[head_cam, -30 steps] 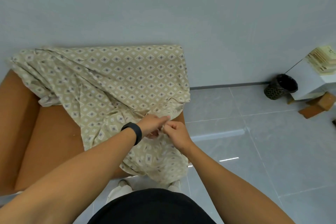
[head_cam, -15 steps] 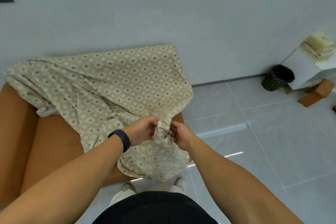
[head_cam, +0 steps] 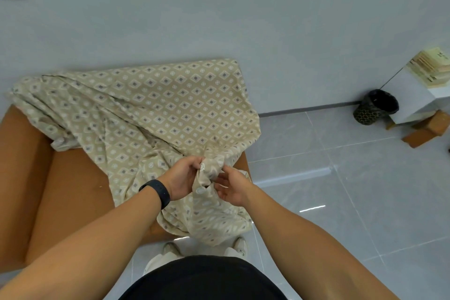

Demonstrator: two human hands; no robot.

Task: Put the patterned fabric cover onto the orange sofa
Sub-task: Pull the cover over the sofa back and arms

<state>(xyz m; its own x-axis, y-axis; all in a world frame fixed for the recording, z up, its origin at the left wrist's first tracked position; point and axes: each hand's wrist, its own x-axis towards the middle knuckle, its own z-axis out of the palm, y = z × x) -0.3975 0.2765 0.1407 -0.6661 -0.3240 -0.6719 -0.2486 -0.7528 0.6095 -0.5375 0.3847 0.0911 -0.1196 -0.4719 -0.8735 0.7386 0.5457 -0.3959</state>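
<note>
The beige fabric cover (head_cam: 155, 109), printed with small diamonds, lies draped over the back and right end of the orange sofa (head_cam: 68, 185). Its lower part hangs bunched over the sofa's front right corner. My left hand (head_cam: 183, 178), with a black band on the wrist, pinches a gathered fold of the cover at that corner. My right hand (head_cam: 230, 187) is just to the right of the same fold, fingers curled and touching the cloth. The sofa's seat and left part are bare orange.
A grey wall runs behind the sofa. Glossy grey floor tiles (head_cam: 341, 202) spread to the right. At the far right stand a black waste bin (head_cam: 375, 107), a white cabinet (head_cam: 414, 95) with books on top, and wooden blocks (head_cam: 428, 129). My shoes (head_cam: 239, 246) are below the sofa's corner.
Both hands have gathered the cover's edge into a bunched fold at the sofa's front right corner and lifted it a little. The right hand's fingers have loosened slightly.
</note>
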